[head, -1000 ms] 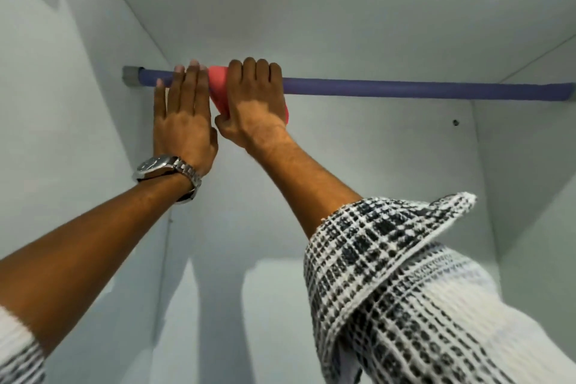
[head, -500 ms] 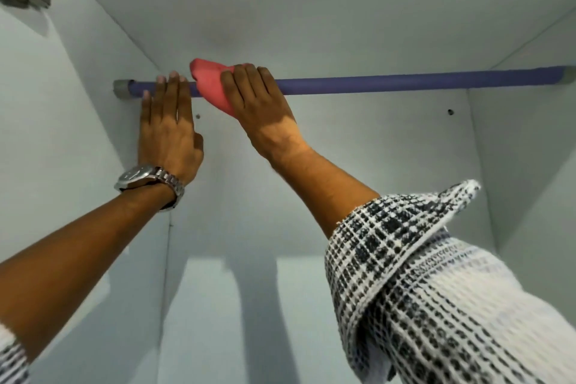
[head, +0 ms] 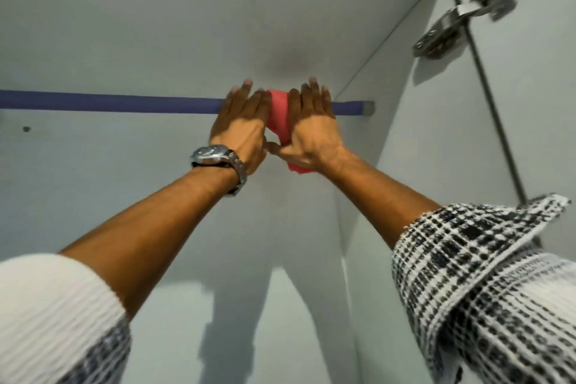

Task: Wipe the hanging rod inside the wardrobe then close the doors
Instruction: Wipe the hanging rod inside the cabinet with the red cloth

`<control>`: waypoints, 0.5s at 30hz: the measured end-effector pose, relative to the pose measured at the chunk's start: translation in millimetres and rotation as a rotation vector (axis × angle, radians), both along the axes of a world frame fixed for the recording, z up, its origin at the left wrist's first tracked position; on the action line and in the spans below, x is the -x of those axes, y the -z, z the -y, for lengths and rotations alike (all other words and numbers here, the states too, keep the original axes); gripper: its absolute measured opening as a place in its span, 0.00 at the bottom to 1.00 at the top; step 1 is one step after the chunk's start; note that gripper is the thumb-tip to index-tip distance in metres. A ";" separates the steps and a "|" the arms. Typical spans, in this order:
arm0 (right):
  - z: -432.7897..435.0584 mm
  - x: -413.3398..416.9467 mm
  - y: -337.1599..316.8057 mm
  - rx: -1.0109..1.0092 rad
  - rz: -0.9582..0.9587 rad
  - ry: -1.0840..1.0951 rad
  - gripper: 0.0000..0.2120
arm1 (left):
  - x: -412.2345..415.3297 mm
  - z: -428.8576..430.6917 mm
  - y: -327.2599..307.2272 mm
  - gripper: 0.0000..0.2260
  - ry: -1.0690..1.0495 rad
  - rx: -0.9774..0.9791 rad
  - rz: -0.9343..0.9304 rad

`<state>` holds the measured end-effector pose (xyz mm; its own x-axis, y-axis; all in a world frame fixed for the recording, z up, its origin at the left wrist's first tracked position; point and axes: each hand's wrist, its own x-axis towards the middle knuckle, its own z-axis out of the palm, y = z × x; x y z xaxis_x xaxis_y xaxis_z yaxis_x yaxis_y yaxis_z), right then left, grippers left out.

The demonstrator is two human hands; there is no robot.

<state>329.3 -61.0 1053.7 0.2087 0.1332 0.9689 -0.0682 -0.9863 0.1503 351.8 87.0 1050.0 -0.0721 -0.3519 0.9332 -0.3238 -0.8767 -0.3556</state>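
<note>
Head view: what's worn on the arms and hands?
Both hands bare, no gloves or rings visible. Left hand side has a silver metal-link wristwatch. Both forearms bare; white ribbed sleeves rolled back, the turned-out cuffs showing a black-and-white check weave. Right hand wrist bare.

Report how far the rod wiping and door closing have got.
Done: cannot tell which stretches are clean. In hand: both hands, left hand and right hand, press the red cloth on the purple rod near its right end. Left: doors, since the hinge shows one open.

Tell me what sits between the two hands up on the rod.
In the head view, a red cloth lies between the left hand and the right hand, draped over the purple rod and hanging below it.
</note>
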 end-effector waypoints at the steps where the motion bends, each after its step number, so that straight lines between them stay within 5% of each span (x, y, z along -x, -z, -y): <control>1: 15.3 3.8 -0.4 -0.052 -0.014 0.010 0.52 | 1.0 20.1 -2.1 0.32 0.013 -0.019 -0.018; 12: 80.1 53.3 3.3 -0.160 -0.097 0.124 0.19 | 25.3 77.8 -19.3 0.36 -0.121 -0.109 -0.260; 15: 81.9 79.3 26.6 -0.217 -0.179 -0.032 0.23 | 51.9 90.0 12.3 0.43 0.049 0.000 -0.238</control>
<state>250.0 -143.0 1027.2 0.3778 -0.0642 0.9237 -0.0283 -0.9979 -0.0577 299.9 -3.0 1037.8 0.1327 -0.3536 0.9259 -0.4409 -0.8577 -0.2644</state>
